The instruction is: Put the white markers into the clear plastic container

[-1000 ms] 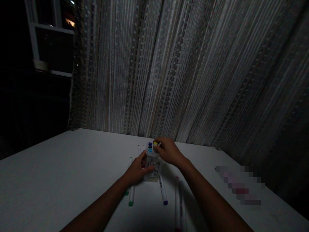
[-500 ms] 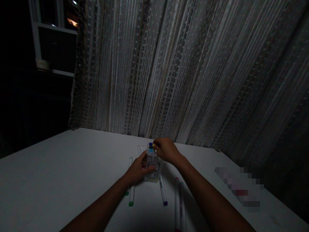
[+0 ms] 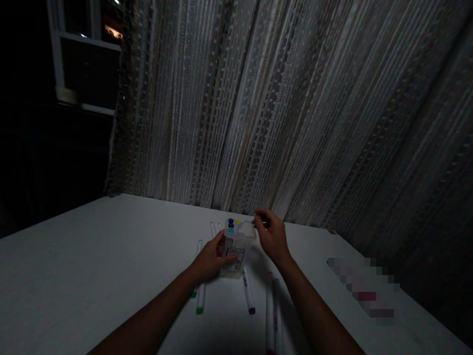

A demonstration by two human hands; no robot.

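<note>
White surface point(image 3: 92, 256) before a dim curtain point(image 3: 295, 98): the left hand point(image 3: 210, 259) closes its grip around a clear box point(image 3: 236, 251) standing mid-surface, with capped pens point(image 3: 231, 226) upright inside. The right hand point(image 3: 272, 235), just right of the box, draws its fingertips together near the box's top edge; whether they pinch anything is unclear. Loose pens point(image 3: 248, 296) lie around the box.

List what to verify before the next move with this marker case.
1. Grip of left hand on marker case: ok, fingers wrapped round its side.
2. Case standing upright on table: ok.
3. Case top open: ok, blue cap shows above the rim.
4. What right hand pinches beside the case's top: cannot tell, too dark.
5. Loose purple-capped marker and green-capped marker lying near the case: ok.
</note>
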